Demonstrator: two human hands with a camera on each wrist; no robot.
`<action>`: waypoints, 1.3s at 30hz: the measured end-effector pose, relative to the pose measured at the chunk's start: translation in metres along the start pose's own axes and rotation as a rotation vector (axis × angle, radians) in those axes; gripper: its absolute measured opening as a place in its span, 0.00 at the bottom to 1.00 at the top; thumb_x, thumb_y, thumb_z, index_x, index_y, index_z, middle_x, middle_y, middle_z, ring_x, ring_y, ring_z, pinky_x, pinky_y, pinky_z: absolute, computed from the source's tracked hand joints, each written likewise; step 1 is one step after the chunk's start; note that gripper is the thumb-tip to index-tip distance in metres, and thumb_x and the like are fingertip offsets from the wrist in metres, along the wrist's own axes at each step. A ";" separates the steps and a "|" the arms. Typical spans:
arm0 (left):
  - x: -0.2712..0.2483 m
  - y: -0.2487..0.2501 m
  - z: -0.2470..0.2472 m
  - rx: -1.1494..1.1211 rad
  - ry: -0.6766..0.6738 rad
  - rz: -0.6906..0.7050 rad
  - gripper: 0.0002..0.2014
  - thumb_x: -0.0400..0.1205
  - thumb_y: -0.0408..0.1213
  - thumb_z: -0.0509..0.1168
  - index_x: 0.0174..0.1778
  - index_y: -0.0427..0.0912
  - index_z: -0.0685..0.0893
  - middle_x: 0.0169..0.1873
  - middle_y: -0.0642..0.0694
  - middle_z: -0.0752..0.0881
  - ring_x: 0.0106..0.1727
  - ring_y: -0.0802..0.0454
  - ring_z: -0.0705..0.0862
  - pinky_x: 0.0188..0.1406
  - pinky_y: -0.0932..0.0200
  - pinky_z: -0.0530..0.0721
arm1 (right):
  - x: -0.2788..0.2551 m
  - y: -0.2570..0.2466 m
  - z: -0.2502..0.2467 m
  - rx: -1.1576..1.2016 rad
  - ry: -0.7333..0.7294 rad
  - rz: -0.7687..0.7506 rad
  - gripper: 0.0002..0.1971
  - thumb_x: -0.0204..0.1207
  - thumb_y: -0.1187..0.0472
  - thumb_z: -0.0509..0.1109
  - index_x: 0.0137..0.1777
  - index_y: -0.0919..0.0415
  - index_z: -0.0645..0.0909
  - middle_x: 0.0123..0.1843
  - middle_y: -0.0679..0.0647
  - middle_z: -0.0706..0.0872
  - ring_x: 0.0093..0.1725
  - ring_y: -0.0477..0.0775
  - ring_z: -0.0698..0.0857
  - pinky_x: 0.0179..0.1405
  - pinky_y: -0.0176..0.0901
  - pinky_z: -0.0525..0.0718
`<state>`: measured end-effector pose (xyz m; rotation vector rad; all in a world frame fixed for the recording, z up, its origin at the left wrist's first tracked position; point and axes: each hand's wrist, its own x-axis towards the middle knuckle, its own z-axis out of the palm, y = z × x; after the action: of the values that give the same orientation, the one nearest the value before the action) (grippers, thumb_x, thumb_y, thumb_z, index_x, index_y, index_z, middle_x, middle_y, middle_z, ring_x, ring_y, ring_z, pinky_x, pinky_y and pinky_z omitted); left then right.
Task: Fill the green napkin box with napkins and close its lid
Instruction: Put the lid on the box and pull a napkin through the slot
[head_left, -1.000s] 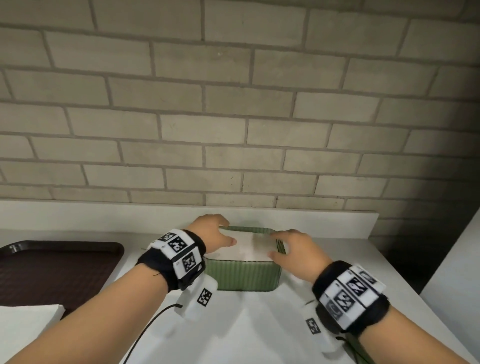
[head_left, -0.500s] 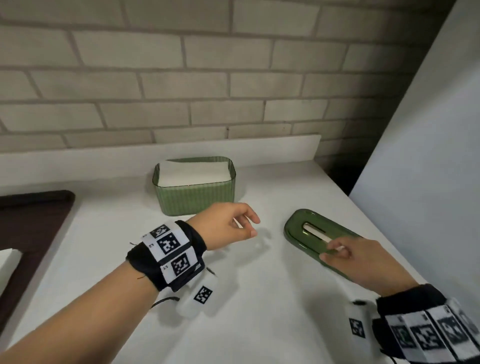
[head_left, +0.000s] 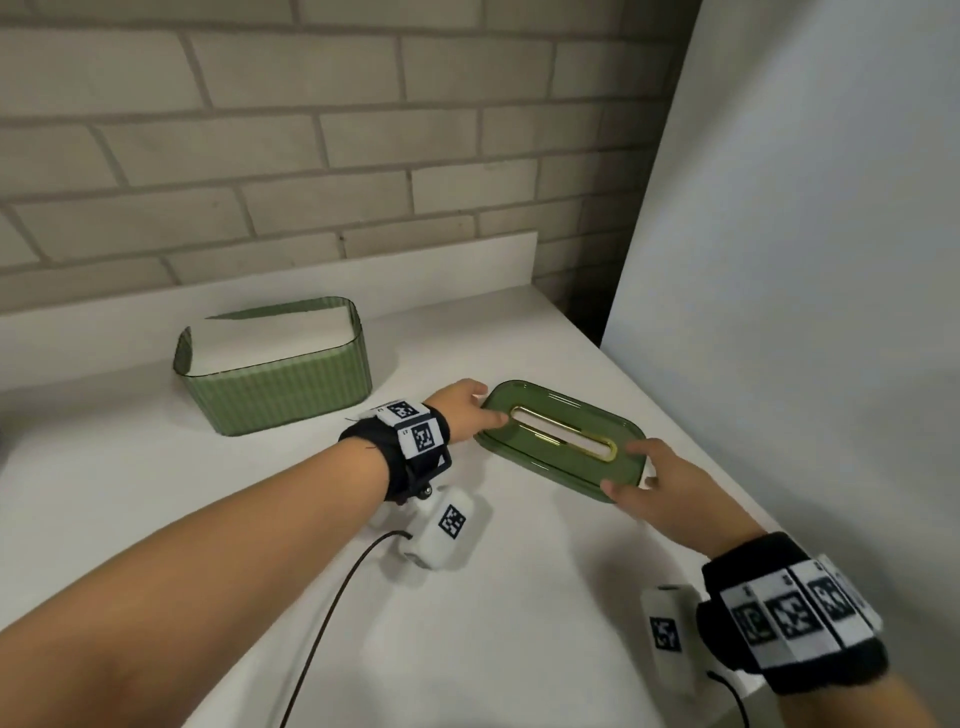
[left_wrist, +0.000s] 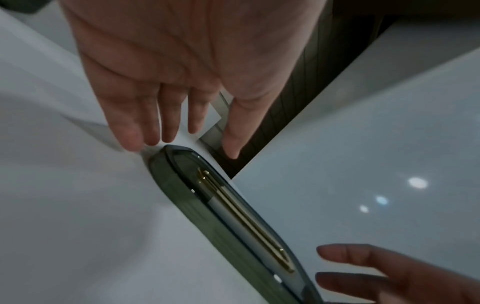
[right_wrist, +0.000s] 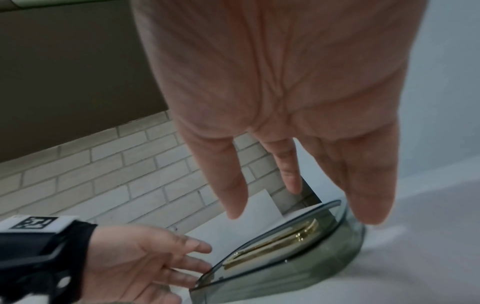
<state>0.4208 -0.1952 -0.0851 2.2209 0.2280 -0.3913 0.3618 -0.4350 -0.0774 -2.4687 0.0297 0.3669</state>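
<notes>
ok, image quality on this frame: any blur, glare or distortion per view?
Head: sharp, wide-angle bend in the brick wall; soft shadows under both arms. Left wrist: dim, motion-smeared; the left hand and lid are soft, with bright glare spots on the white panel. Right wrist: the right hand is close and blurred, the lid rim smeared.

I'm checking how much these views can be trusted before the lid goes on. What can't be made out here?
- Napkin stack depth: in the head view the ribbed wall of the green napkin box hides all but the top sheet.
- Grip on the lid: the left hand and right hand cover its ends, and both wrist views are blurred, so contact is unclear.
- Lid underside: unseen in every view.
</notes>
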 end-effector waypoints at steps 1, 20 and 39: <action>0.005 0.002 0.001 0.034 0.002 -0.005 0.34 0.78 0.49 0.68 0.79 0.45 0.64 0.75 0.43 0.72 0.72 0.46 0.75 0.72 0.51 0.75 | 0.004 0.000 0.000 0.036 -0.007 0.020 0.29 0.75 0.49 0.71 0.74 0.54 0.68 0.58 0.52 0.79 0.62 0.53 0.78 0.56 0.39 0.72; -0.024 -0.023 -0.022 -0.158 0.306 -0.042 0.32 0.76 0.48 0.70 0.76 0.46 0.68 0.71 0.45 0.75 0.71 0.47 0.74 0.70 0.57 0.72 | 0.016 -0.030 0.013 0.789 -0.215 0.054 0.39 0.76 0.64 0.71 0.83 0.52 0.55 0.57 0.50 0.83 0.65 0.53 0.78 0.78 0.49 0.68; -0.118 -0.074 -0.162 -0.256 0.889 -0.004 0.22 0.77 0.33 0.66 0.68 0.46 0.76 0.63 0.44 0.82 0.38 0.62 0.77 0.50 0.65 0.71 | 0.076 -0.232 0.041 0.688 -0.275 -0.319 0.20 0.73 0.75 0.64 0.63 0.61 0.73 0.49 0.63 0.82 0.46 0.56 0.76 0.47 0.47 0.74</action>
<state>0.3215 -0.0258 -0.0014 2.0004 0.7034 0.6210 0.4493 -0.2200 0.0084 -1.6947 -0.2999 0.4596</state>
